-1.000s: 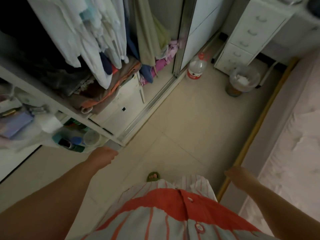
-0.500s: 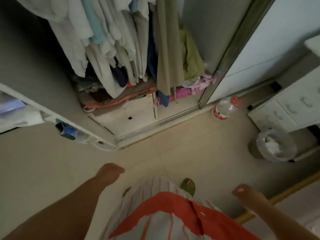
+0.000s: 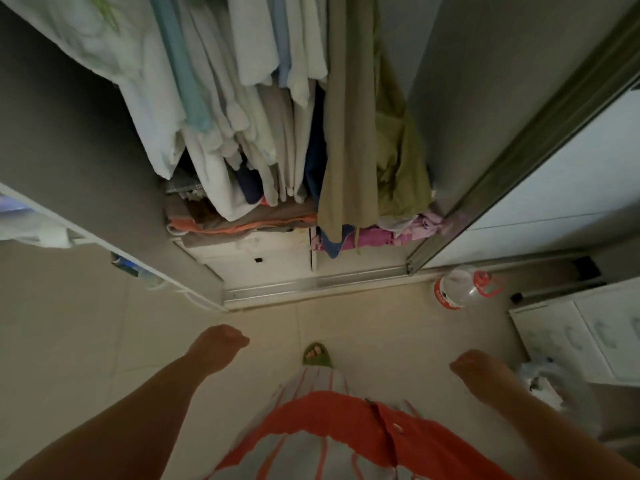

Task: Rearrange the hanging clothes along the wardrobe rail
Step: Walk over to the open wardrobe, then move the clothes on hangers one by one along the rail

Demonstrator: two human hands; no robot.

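Dim beige floor tiles (image 3: 363, 327) run up to an open sliding-door wardrobe (image 3: 86, 161), which now fills the upper frame squarely; a second ago it sat off to the left, so the view has swung to face it. From the left, a crowded row of pale white and light-blue hanging garments (image 3: 221, 98) gives way to a long olive-drab one (image 3: 349, 133) and a bunched green one (image 3: 398, 161); the rail itself is out of view above. Lower down, the left hand (image 3: 221, 344) hangs loosely curled, holding nothing, well short of the clothes. The right hand (image 3: 478, 368) hangs empty too, fingers relaxed. Judging by this, rearranging has not begun; both hands must first rise to the hangers.
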